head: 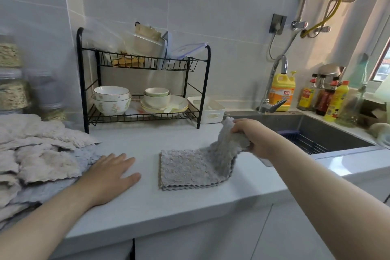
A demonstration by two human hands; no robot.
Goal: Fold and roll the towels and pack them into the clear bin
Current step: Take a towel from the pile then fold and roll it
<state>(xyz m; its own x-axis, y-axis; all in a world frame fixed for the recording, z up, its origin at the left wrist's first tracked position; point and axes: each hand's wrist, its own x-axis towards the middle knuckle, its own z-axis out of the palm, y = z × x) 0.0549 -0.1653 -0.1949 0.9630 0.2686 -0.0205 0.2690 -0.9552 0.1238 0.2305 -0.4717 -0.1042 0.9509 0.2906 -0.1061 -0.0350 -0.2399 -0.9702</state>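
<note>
A grey towel (190, 167) lies folded on the white counter (147, 207). My right hand (251, 135) grips its right end and lifts that end up off the counter. Left of the towel, my left hand (109, 175) rests flat on the counter with straight fingers, touching no cloth. A pile of beige and pale blue towels (35, 154) sits at the far left. A clear lidded bin (152, 46) stands tilted on the top shelf of the black dish rack (143, 82).
Bowls and plates fill the rack's lower shelf. A white basket (209, 110) stands beside the rack. The sink (316, 133) with its faucet lies to the right, with a yellow detergent bottle (281, 91) and sauce bottles behind it. Jars stand at the far left.
</note>
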